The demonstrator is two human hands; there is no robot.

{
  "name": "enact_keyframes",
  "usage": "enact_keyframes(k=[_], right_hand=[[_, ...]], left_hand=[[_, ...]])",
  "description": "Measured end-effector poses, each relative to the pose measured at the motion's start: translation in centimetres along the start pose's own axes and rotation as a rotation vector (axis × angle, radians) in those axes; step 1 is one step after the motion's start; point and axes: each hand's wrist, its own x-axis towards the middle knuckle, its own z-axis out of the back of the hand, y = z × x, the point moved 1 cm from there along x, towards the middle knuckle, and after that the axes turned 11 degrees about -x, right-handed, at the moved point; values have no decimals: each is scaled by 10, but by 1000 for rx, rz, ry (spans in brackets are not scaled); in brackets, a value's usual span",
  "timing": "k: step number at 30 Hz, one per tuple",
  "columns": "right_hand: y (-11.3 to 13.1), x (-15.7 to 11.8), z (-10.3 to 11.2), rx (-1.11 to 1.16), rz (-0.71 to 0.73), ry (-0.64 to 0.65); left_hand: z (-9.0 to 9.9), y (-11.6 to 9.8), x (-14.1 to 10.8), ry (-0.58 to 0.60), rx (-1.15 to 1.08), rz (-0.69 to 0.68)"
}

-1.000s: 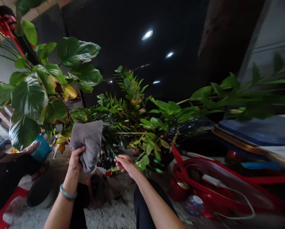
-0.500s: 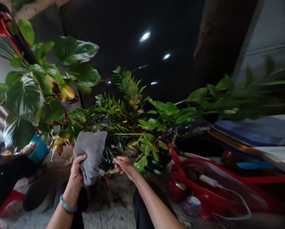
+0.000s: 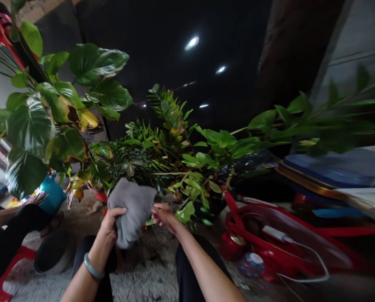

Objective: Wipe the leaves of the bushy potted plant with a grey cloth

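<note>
A grey cloth (image 3: 132, 209) hangs from my left hand (image 3: 112, 222), with the thumb across its face and the other fingers behind it. My right hand (image 3: 164, 216) is closed in a pinch at the right edge of the cloth, close to dark narrow leaves. What sits between those fingertips is too small to make out. Just beyond both hands grows a low leafy plant (image 3: 162, 155) with thin stems. Rounder green leaves (image 3: 193, 184) reach toward my right wrist.
Large-leaved plant (image 3: 30, 121) at left, some leaves yellowed. A person's leg (image 3: 14, 235) and a grey basin (image 3: 53, 253) are at lower left. A red basket-like container (image 3: 269, 260) with a white cable and a lidded jar (image 3: 252, 264) stand at right. Dark glossy panel (image 3: 174, 50) behind.
My left hand has brought the grey cloth to the right, up against my right hand. The right hand has moved slightly right, still pinched.
</note>
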Motion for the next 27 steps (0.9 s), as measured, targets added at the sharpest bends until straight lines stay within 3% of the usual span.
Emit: enact_keyframes(k=[3,6,8,12,15,17,20,23,25,27], right_hand=[[4,-5,0,46,30,3],[8,-9,0,121,21,-6],[9,-9,1,141,21,-10],[6,-9,4,95,5,-9],[5,-9,6,76,-12,-7],[6,-10,6,76,-4,-5],[8,-11,3,84,20,-8],[9,-11,0,83,2,-19],[9,-9,-1,73,-24,-21],[7,-8,0,61,-44,-24]], left_hand=[[-28,-36,-1,124,-146,-262],[-49,-43,11,211,-148,-354],[-47,-26,22,167,-35,-296],[-20,19,29,-4,168,-109],[-21,18,16,21,127,-33],[-41,-1,8,100,57,-82],[-87,-32,7,257,-59,-303],[-113,-36,20,275,-42,-528],[-105,-19,30,206,79,-555],[-80,5,34,139,195,-478]])
